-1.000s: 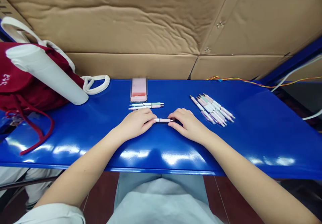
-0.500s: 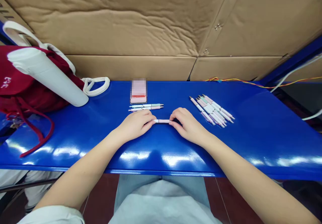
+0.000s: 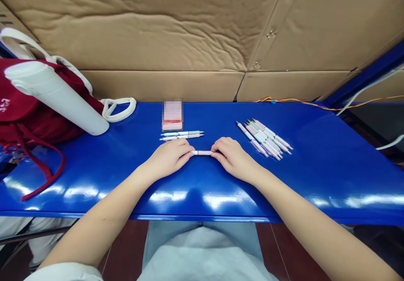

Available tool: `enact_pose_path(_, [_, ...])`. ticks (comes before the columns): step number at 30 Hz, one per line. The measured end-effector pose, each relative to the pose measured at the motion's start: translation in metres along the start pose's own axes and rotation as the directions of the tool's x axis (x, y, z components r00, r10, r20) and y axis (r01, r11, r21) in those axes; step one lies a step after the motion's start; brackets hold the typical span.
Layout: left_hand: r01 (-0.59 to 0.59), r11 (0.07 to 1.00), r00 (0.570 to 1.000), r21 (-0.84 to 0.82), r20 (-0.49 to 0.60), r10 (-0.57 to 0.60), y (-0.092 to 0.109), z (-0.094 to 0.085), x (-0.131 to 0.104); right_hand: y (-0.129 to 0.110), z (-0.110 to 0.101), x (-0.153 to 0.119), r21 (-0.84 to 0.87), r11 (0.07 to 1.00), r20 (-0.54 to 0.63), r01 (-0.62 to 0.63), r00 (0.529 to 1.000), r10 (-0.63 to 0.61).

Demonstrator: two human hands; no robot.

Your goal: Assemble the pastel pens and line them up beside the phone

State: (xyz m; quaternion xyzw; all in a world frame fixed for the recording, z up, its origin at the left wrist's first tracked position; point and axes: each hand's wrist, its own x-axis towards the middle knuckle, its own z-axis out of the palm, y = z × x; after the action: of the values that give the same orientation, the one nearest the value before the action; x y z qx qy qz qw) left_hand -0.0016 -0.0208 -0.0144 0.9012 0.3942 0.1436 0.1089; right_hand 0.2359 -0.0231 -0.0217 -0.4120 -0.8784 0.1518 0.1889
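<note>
A pink and white pen (image 3: 203, 152) lies level between my two hands, low over the blue table (image 3: 202, 180). My left hand (image 3: 172, 155) pinches its white end between thumb and fingers. At the pink end, my right hand (image 3: 229, 155) has thumb and fingertips closed on the tip. Just behind my left hand rest two pens side by side, a green and white one (image 3: 182, 133) and a pink and white one (image 3: 189, 136). Right of my right hand lies a pile of several pens (image 3: 265, 138) in pink, green and white.
A pink phone-like item (image 3: 172, 115), partly blurred, lies at the back. On the left are a red bag (image 3: 19, 100) and a white bottle (image 3: 59, 98) leaning across it. Cardboard (image 3: 158, 41) lines the rear, with thin yellow and red wires (image 3: 296, 100) along that edge.
The view has shifted very slightly. Both hands keep the same grip on the pen, with no clear movement of the pen itself.
</note>
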Motion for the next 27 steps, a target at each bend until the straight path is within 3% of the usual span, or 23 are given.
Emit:
enact_pose_path(13, [0.002, 1.0, 0.998, -0.013, -0.064, -0.002, 0.004, -0.001, 0.0, -0.001, 0.002, 0.001, -0.071, 0.997, 0.027, -0.009, 1.0, 0.011])
enact_pose_path(17, [0.027, 0.999, 0.997, 0.019, -0.076, -0.025, -0.002, -0.003, 0.001, 0.008, -0.01, 0.001, -0.07, 0.995, -0.079, -0.064, 0.995, 0.059])
enact_pose_path(20, [0.074, 0.994, 0.99, 0.079, -0.125, -0.064, -0.012, -0.005, 0.0, 0.029, -0.026, -0.001, -0.126, 0.946, -0.276, -0.3, 0.926, 0.257])
enact_pose_path(23, [0.116, 0.984, 0.982, 0.134, -0.164, -0.093, -0.023, -0.007, 0.0, 0.05, -0.04, -0.005, -0.275, 0.768, -0.297, -0.579, 0.811, 0.505])
enact_pose_path(25, [0.138, 0.978, 0.979, 0.157, -0.168, -0.111, -0.028, -0.006, 0.001, 0.059, -0.043, -0.007, -0.336, 0.687, -0.255, -0.644, 0.765, 0.592])
enact_pose_path(27, [0.156, 0.973, 0.976, 0.171, -0.175, -0.126, -0.03, -0.004, 0.001, 0.063, -0.042, -0.008, -0.38, 0.66, -0.211, -0.648, 0.755, 0.62])
